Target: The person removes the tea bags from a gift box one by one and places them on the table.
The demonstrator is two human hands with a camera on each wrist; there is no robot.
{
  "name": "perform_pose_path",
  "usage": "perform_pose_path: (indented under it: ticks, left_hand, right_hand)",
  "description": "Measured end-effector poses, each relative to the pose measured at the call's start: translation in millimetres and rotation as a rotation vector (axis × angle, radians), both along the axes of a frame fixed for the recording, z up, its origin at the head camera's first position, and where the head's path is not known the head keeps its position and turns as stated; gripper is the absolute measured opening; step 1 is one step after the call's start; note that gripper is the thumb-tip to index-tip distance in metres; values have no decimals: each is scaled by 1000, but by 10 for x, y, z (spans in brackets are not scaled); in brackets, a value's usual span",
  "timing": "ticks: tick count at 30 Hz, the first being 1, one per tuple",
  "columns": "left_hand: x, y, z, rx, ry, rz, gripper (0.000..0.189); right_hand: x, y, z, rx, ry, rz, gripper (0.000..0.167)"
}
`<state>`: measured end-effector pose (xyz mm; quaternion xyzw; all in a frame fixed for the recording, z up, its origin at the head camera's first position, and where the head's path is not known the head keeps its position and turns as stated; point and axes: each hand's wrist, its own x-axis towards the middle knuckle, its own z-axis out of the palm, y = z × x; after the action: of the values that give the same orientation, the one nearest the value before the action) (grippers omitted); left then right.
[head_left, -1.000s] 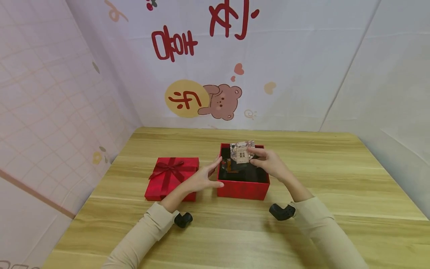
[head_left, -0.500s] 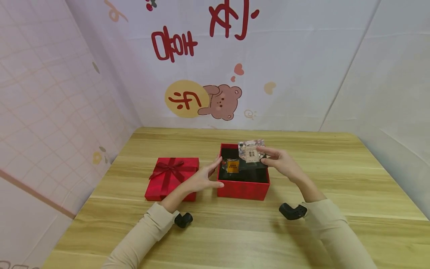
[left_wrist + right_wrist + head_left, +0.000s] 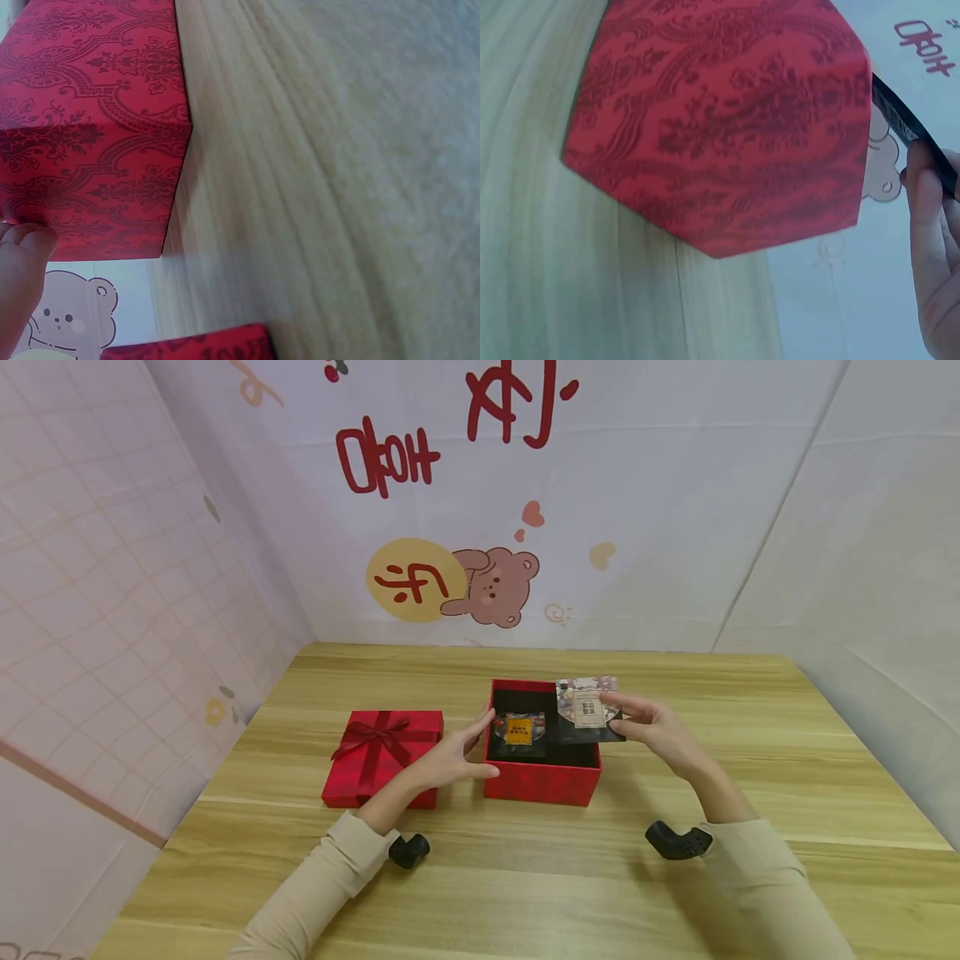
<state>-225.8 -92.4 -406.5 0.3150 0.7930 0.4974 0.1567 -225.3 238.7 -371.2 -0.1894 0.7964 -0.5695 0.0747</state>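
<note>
In the head view, my right hand (image 3: 660, 735) pinches the right edge of a flat black packet (image 3: 588, 708) with a flowery print and a pale label. The packet is over the right part of a red patterned gift box (image 3: 540, 783), which has a black interior. Inside the box at the left lies a second black packet (image 3: 519, 728) with an orange label. Straight fingers of my left hand (image 3: 450, 760) touch the box's left side, the thumb near its front left corner. In the right wrist view, the held packet (image 3: 904, 116) shows edge-on beside the box.
A red lid (image 3: 337, 783) with a dark red ribbon bow (image 3: 375, 733) lies on the wooden table (image 3: 510, 885) left of the box. Behind the table hangs a pale cloth (image 3: 660, 510) with a printed bear. Black wrist devices (image 3: 678, 841) sit by both cuffs.
My right hand has moved to the right with the packet, from over the box's middle to its right edge. The orange-labelled packet has come into fuller view. My left hand has stayed put.
</note>
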Motion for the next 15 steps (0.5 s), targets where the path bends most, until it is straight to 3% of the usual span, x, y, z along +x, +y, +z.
perform_pose_path:
  ticks: [15]
  left_hand:
    - [-10, 3, -18, -5, 14, 2, 89]
  right_hand:
    - [31, 246, -82, -2, -25, -20, 45]
